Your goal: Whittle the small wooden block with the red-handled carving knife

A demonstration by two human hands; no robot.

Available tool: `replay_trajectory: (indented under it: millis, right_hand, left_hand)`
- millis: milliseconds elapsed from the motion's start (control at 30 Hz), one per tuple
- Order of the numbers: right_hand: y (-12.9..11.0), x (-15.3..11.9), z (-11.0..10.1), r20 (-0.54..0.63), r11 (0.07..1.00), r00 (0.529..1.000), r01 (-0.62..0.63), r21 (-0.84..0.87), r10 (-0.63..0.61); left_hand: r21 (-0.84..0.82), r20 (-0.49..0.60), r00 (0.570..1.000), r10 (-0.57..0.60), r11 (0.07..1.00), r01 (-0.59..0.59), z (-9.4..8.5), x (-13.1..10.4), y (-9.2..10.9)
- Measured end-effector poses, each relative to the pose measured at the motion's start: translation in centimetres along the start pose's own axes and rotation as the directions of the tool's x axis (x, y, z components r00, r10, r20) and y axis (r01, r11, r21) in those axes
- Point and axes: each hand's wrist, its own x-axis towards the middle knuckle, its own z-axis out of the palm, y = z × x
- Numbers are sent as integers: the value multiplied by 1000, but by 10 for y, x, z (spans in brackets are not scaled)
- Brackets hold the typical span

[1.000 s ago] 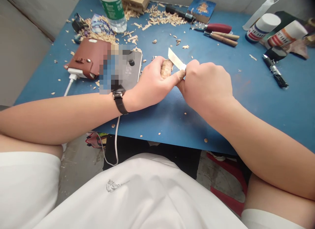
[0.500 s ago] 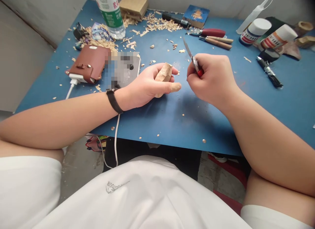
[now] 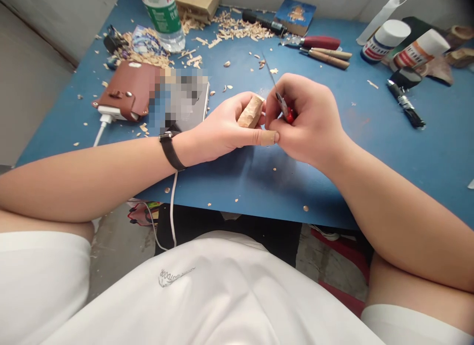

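Note:
My left hand [image 3: 225,125] is closed round a small carved piece of wood [image 3: 252,112], pale and faceted, its upper end showing between thumb and fingers. A tan plaster [image 3: 268,138] wraps the left thumb near its tip. In my right hand [image 3: 307,117] is a carving knife [image 3: 284,107] with a red handle, mostly hidden in the fist. Its thin blade points up and away, just right of the wood and apart from it. The left thumb tip meets the right hand, and both hands are above the blue table [image 3: 222,182].
Wood shavings [image 3: 240,31] lie at the back near a water bottle [image 3: 163,21]. A brown leather case [image 3: 129,90] with a white cable and a phone [image 3: 192,103] sit left. Carving tools [image 3: 326,53], paint jars [image 3: 385,41] and a brush [image 3: 405,105] are right.
My right hand has moved left with the knife, up to my left hand. The wood has turned slightly in my left hand, and the left thumb reaches farther right.

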Motion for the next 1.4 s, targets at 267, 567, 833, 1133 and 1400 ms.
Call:
replay_trajectory:
  millis: [267,567,833,1133,1400]
  right_hand:
    - [4,-7,3,9,990,1000,28,139,-30]
    - [13,0,8,136,993,984,104,58,-111]
    - [16,2,15,144,996,986,86,0,-86]
    - [14,-3,14,-82,945,995,72,320,-48]
    - [25,8,32,-126,845,982,188,501,-144]
  left_hand:
    - [-29,66,998,-10,999,12,-14,7,-7]
    - [-22,28,1000,13,1000,-12,0,-6,4]
    - [-12,25,998,56,998,-55,2,-11,-5]
    - [-7,52,998,34,999,-34,3,-12,-1]
    - [-85,100,995,19,996,-10,8,-13,-12]
